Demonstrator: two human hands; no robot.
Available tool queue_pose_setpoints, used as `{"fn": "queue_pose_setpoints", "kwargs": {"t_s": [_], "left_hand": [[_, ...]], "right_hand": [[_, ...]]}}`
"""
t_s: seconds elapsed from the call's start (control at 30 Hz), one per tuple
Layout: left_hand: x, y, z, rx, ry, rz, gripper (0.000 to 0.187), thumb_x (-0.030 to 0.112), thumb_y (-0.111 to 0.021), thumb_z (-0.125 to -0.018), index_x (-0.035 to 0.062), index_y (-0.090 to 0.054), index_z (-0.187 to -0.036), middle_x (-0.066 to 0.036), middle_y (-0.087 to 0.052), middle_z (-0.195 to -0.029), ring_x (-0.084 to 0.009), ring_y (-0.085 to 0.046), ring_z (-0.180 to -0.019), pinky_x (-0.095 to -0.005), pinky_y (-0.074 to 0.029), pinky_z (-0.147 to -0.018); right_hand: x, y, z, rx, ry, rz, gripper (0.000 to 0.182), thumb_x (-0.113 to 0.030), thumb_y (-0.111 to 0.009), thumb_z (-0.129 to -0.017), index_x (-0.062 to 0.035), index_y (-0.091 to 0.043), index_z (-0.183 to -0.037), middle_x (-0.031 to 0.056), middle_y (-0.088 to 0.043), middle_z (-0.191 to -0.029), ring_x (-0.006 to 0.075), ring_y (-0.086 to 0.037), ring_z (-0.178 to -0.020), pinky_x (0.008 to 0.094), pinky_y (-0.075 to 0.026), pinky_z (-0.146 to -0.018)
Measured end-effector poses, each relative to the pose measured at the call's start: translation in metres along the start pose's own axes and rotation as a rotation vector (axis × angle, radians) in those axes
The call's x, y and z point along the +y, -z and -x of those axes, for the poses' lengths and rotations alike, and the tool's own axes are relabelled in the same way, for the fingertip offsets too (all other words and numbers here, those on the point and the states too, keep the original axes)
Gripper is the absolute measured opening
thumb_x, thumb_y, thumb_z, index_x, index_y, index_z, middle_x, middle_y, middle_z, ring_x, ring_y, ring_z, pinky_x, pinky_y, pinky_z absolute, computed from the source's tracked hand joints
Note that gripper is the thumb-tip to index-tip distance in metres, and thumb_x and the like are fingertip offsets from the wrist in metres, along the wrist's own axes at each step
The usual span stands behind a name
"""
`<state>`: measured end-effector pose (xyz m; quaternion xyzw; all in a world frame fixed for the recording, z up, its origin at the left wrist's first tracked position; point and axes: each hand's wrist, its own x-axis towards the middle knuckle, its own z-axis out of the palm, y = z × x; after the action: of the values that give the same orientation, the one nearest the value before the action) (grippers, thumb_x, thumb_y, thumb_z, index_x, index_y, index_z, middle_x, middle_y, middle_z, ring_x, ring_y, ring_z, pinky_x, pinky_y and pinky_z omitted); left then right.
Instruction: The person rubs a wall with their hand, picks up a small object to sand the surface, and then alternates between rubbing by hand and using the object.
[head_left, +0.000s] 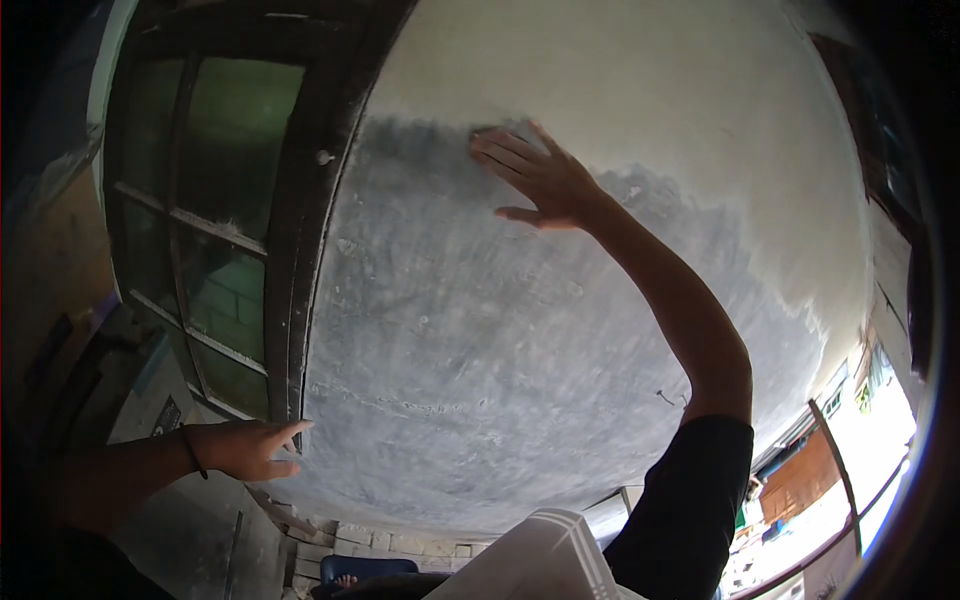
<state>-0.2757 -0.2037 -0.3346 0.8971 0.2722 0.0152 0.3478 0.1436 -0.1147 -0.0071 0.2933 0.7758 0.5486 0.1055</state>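
Up high, my right hand (535, 175) lies against the wall with its fingers stretched out and the thumb apart. It is at the ragged upper edge of a dark grey coated area (470, 320), where the pale bare wall (640, 80) begins. The surface under the palm is hidden. Lower on the left, my left hand (255, 450) is open, thumb and fingers apart, with the fingertips near the lower edge of the dark door frame (300, 330). Nothing shows between its fingers. A thin dark band (193, 452) circles the left wrist.
A glazed wooden door or window (220, 230) with several panes flanks the wall on the left. A small twig-like bit (668, 398) sticks out from the grey wall. Below are a dark blue seat (365, 568) and pale blocks (310, 550). Bright outdoor clutter shows at lower right.
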Motion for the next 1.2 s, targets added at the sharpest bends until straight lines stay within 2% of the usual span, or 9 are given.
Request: {"fn": "queue_pose_setpoints", "kwargs": {"t_s": [0.17, 0.27, 0.37, 0.53, 0.87, 0.93, 1.07, 1.17, 1.2], "left_hand": [[0.011, 0.001, 0.004, -0.059, 0.027, -0.018, 0.08, 0.039, -0.062, -0.099, 0.0013, -0.023, -0.157, -0.026, -0.064, -0.127, -0.0379, -0.063, -0.118, -0.043, -0.049, -0.1], [0.012, -0.003, 0.003, -0.093, -0.024, -0.045, 0.082, 0.041, -0.059, -0.098, -0.0033, -0.022, -0.156, -0.031, -0.062, -0.128, -0.0425, -0.063, -0.119, -0.0452, -0.049, -0.101], [0.011, 0.0, 0.009, -0.095, 0.012, -0.037, 0.082, 0.04, -0.061, -0.099, 0.0022, -0.019, -0.158, -0.027, -0.064, -0.128, -0.0383, -0.064, -0.116, -0.0433, -0.049, -0.099], [0.019, 0.007, 0.015, -0.05, 0.019, 0.014, 0.082, 0.041, -0.06, -0.099, -0.0035, -0.022, -0.155, -0.029, -0.064, -0.127, -0.0383, -0.067, -0.109, -0.0426, -0.051, -0.097], [0.015, 0.011, 0.019, -0.029, 0.049, 0.001, 0.081, 0.037, -0.062, -0.099, -0.0017, -0.021, -0.156, -0.026, -0.065, -0.126, -0.0359, -0.067, -0.109, -0.0399, -0.051, -0.096], [0.009, 0.009, 0.018, -0.007, 0.027, -0.037, 0.082, 0.039, -0.063, -0.099, 0.0013, -0.02, -0.158, -0.019, -0.065, -0.128, -0.0251, -0.068, -0.095, -0.0359, -0.052, -0.09], [0.006, 0.009, 0.012, 0.011, 0.041, -0.038, 0.082, 0.039, -0.064, -0.099, 0.0012, -0.021, -0.157, -0.018, -0.066, -0.127, -0.0258, -0.069, -0.095, -0.0369, -0.052, -0.09], [0.0, 0.003, 0.004, 0.042, -0.055, -0.096, 0.081, 0.038, -0.064, -0.098, 0.0008, -0.023, -0.157, -0.019, -0.066, -0.127, -0.0269, -0.069, -0.093, -0.0382, -0.052, -0.091], [0.003, 0.003, 0.002, -0.005, -0.02, -0.059, 0.081, 0.038, -0.064, -0.098, -0.0002, -0.022, -0.156, -0.024, -0.065, -0.126, -0.0335, -0.068, -0.102, -0.0403, -0.051, -0.094]], "right_hand": [[-0.027, -0.019, -0.107, 0.118, 0.103, -0.073, 0.083, -0.064, -0.054, -0.095, -0.0189, -0.029, -0.159, 0.0003, -0.03, -0.165, 0.0175, -0.022, -0.154, 0.055, -0.015, -0.127], [-0.049, -0.019, -0.153, 0.113, 0.127, 0.022, 0.081, -0.07, -0.044, -0.097, -0.0183, -0.032, -0.158, -0.0021, -0.03, -0.165, 0.0148, -0.021, -0.154, 0.0486, -0.008, -0.129], [-0.056, -0.02, -0.168, 0.072, 0.093, 0.021, 0.081, -0.071, -0.038, -0.098, -0.018, -0.031, -0.159, -0.0023, -0.029, -0.165, 0.0145, -0.019, -0.155, 0.0485, -0.007, -0.129], [-0.035, -0.026, -0.121, 0.167, 0.075, -0.048, 0.078, -0.068, -0.042, -0.099, -0.02, -0.03, -0.159, -0.0026, -0.03, -0.165, 0.0142, -0.02, -0.154, 0.0523, -0.008, -0.128], [0.012, -0.004, -0.003, 0.003, -0.006, 0.012, 0.076, -0.063, -0.05, -0.098, -0.0252, -0.027, -0.16, -0.0067, -0.027, -0.166, 0.0145, -0.021, -0.154, 0.0544, -0.01, -0.128], [0.018, -0.003, 0.02, -0.007, -0.031, 0.051, 0.077, -0.063, -0.05, -0.098, -0.0255, -0.025, -0.161, -0.0076, -0.025, -0.166, 0.0141, -0.02, -0.155, 0.0541, -0.008, -0.128], [0.021, 0.005, 0.045, -0.079, -0.073, 0.096, 0.08, -0.065, -0.05, -0.097, -0.025, -0.024, -0.161, -0.0077, -0.023, -0.167, 0.0145, -0.018, -0.155, 0.0524, -0.006, -0.129], [0.013, 0.004, 0.041, -0.06, -0.095, 0.084, 0.084, -0.068, -0.049, -0.095, -0.0232, -0.023, -0.161, -0.0064, -0.022, -0.168, 0.0151, -0.017, -0.155, 0.0497, -0.005, -0.129], [0.01, 0.005, 0.036, -0.08, -0.111, 0.087, 0.086, -0.07, -0.048, -0.095, -0.0225, -0.023, -0.161, -0.0055, -0.022, -0.168, 0.0155, -0.016, -0.156, 0.0484, -0.005, -0.13]]}}
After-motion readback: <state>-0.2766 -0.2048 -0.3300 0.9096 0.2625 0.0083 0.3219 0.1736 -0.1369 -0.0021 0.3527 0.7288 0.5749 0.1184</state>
